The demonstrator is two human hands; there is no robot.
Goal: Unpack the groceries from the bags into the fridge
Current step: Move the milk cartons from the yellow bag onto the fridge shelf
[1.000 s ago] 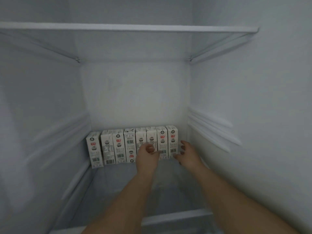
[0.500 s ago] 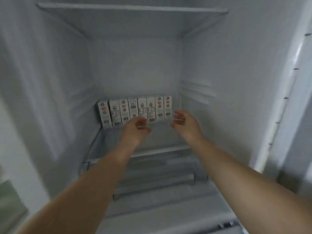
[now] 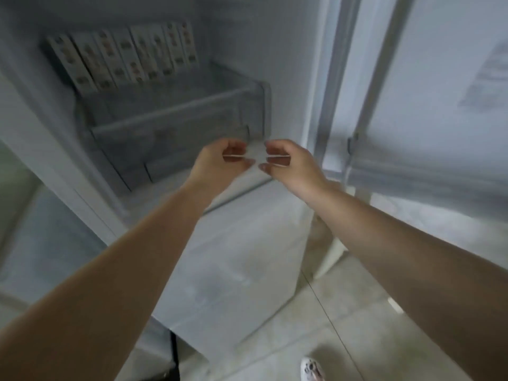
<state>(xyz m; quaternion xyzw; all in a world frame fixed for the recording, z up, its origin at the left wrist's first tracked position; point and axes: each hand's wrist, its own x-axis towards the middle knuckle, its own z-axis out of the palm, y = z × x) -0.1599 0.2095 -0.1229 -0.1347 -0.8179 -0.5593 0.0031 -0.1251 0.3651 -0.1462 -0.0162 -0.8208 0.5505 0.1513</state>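
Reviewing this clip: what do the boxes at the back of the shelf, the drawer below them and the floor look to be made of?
The cartons: probably printed paperboard, matte white with small labels, though blur hides detail. The drawer: likely translucent grey plastic, since shapes show dimly through its front. The floor: seemingly glazed tile, pale and glossy, with thin dark joint lines and a bright reflection.

From my remote seat I see a row of white rectangular drink cartons (image 3: 123,57) printed with small dark and reddish label patches, blurred, standing against the pale grey-white plastic inner wall of the fridge (image 3: 233,31). Just below the cartons sits a translucent smoky-grey plastic drawer (image 3: 176,125), and right of that drawer the open fridge door (image 3: 439,78) is white with a faint grey-printed sticker. Farther below the drawer I make out beige glossy floor tiles (image 3: 343,325) with thin dark grout lines, and a white patterned shoe tip (image 3: 312,369).
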